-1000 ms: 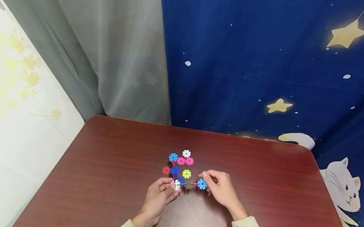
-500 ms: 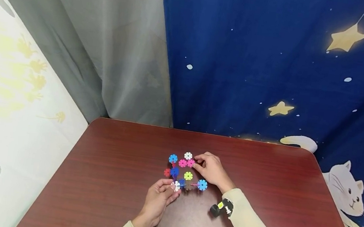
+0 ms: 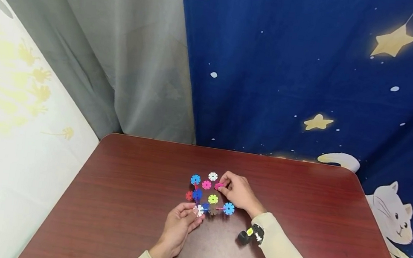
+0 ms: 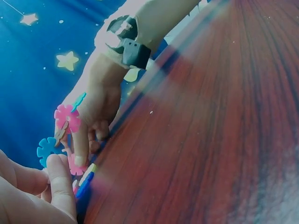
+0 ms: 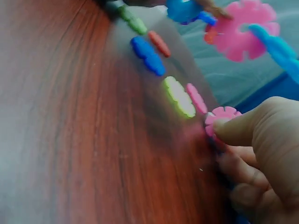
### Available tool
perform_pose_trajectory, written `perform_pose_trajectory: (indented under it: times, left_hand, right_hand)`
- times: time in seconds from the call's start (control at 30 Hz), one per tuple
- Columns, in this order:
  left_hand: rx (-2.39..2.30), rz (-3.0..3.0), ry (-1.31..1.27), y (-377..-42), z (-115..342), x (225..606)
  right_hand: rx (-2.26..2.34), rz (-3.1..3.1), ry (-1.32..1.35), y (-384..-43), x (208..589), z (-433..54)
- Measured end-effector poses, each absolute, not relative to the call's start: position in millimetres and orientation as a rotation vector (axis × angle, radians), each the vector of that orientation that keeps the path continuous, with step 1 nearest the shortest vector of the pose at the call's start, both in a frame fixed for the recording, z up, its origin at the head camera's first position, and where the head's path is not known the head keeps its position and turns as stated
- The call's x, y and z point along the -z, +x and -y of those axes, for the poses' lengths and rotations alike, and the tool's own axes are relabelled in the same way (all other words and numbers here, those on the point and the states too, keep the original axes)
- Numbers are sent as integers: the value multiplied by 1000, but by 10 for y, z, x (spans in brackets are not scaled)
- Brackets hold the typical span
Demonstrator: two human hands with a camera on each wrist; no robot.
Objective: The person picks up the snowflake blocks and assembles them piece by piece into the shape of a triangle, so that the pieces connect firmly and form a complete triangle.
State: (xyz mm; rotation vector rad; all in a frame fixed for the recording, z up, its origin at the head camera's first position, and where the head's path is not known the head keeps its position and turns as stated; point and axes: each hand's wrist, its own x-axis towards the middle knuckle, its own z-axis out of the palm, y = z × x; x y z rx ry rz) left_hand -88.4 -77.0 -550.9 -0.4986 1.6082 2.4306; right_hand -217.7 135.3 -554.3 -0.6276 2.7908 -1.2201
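Note:
In the head view my left hand (image 3: 177, 226) pinches a white notched snowflake disc (image 3: 199, 210) at the end of a joined string of discs. The string runs right past a brown disc (image 3: 213, 210) to a light blue disc (image 3: 229, 208). From the right wrist, a pink disc (image 5: 245, 30) of that string shows in the air, with a light blue one slotted into it. My right hand (image 3: 239, 192) pinches a separate pink disc (image 5: 223, 114) between thumb and fingers, tilted up at the table surface. Its lower fingers are curled beneath.
Loose discs lie close by on the dark red table (image 3: 123, 205): a yellow-green one (image 3: 213, 198), a pink one (image 3: 206, 184), a white one (image 3: 212, 176) and a red one (image 3: 189, 195). Curtains hang behind the table's far edge.
My right hand has left the light blue end of the string, moved up and left to the loose discs, and taken hold of a pink one. The left hand keeps its grip in place.

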Motion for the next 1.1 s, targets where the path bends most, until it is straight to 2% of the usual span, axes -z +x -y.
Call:
perform_pose_trajectory:
  times: [0.57,1.1]
  left_hand:
    - [-2433,-1602,-496,-892,774,5513]
    - [-2431,-1601,-490,-902,781,5524]
  right_hand:
    - [1637,-2641,-474,-1701,5435,-1797]
    - [1731,-2588,-516,-1330,5377,-1922]
